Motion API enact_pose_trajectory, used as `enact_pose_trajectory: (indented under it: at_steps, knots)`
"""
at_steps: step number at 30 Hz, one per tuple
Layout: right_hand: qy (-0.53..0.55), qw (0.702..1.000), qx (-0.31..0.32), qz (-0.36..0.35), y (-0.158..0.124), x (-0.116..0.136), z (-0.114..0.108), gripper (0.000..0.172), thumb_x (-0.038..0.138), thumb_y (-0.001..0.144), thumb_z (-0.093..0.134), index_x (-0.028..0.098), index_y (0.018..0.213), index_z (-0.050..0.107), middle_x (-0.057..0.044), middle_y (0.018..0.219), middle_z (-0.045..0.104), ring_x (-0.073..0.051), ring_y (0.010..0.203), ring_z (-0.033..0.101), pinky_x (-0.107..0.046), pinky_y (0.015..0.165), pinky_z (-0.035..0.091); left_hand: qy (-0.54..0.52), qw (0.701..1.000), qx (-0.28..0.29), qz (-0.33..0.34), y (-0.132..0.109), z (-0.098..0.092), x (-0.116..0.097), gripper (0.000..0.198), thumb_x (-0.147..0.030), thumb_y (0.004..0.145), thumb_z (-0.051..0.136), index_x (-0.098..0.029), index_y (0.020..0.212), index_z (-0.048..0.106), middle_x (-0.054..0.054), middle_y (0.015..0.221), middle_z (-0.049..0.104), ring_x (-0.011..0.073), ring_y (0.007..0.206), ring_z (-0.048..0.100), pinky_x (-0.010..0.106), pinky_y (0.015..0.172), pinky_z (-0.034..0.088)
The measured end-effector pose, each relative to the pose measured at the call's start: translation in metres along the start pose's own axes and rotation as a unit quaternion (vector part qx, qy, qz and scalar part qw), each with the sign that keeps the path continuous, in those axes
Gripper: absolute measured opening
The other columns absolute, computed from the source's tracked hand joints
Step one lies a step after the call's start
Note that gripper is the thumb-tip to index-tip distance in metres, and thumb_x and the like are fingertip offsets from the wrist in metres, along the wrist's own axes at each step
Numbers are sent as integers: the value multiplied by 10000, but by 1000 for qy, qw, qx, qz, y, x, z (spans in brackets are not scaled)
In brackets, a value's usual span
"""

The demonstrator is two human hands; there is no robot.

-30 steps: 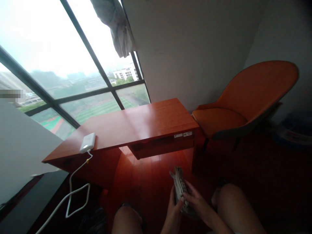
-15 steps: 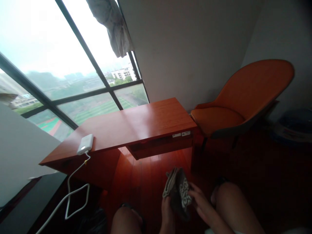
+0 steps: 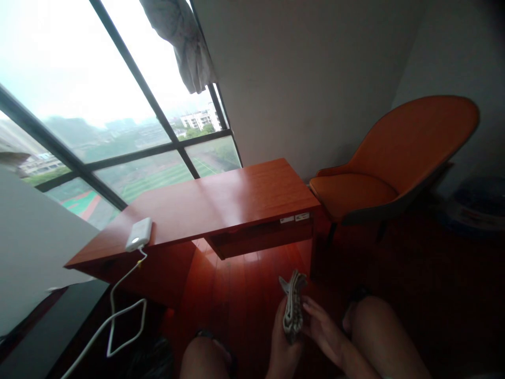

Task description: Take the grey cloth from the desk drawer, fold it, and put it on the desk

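Observation:
A folded grey-brown cloth item with pale layered edges is held upright in front of my knees; what kind of cloth piece it is cannot be made out. My left hand is closed around its lower left side. On the other side, my right hand presses against the cloth with its fingers, thumb side up. The far faces of the cloth are hidden from this angle.
Ahead stands a reddish wooden desk with a white power bank or adapter on its left, a white cable trailing down. An orange chair is at the right. My knees flank the hands. A window lies behind the desk.
The cloth has been folded together into a narrower bundle and turned edge-on, so its white-patterned face no longer shows. Both hands have shifted slightly right.

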State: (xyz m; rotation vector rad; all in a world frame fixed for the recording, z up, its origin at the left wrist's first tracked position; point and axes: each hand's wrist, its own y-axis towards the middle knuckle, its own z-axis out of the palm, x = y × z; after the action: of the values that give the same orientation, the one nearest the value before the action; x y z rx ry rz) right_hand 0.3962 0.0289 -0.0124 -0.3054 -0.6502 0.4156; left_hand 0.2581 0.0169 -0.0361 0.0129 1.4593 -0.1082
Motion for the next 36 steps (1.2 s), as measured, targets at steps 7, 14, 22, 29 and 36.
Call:
enact_pose_trajectory:
  at_steps: [7, 14, 22, 29, 36]
  knots:
    - [-70, 983, -164, -40, 19, 3, -30, 312, 315, 710, 723, 195, 996, 686, -29, 931, 799, -177, 912, 707, -321, 834, 519, -242, 925, -190, -225, 12, -2, -26, 318, -313, 693, 760, -172, 977, 732, 85, 959, 798, 306, 970, 738, 420, 890, 571]
    - [7, 950, -312, -32, 39, 2, -75, 346, 253, 534, 742, 212, 870, 671, 18, 718, 767, -128, 714, 670, -259, 672, 513, -388, 879, -171, -217, 42, 11, -134, 128, -189, 809, 679, -145, 917, 732, 86, 888, 802, 215, 808, 752, 329, 751, 602]
    - [-71, 964, -255, 26, 37, -8, -58, 306, 264, 578, 741, 207, 875, 693, -33, 791, 783, -130, 712, 678, -245, 626, 503, -338, 935, -76, 72, 161, 36, -262, 392, -252, 804, 622, -171, 1187, 641, 95, 1105, 749, 239, 1063, 694, 396, 952, 555]
    - [-85, 956, -282, -4, 45, -12, -65, 306, 298, 556, 732, 231, 849, 679, -36, 768, 769, -157, 687, 673, -283, 620, 519, 73, 947, -250, 189, 202, -7, -194, 677, -181, 737, 653, -175, 1382, 448, 159, 1374, 563, 286, 1287, 552, 494, 1135, 407]
    - [-94, 964, -246, 15, 47, -21, -67, 265, 277, 623, 677, 217, 881, 661, -33, 742, 775, -111, 641, 670, -234, 611, 504, 454, 796, -178, 359, 194, -22, -206, 452, -191, 885, 494, -193, 1335, 532, 165, 1503, 461, 288, 1436, 394, 528, 1194, 332]
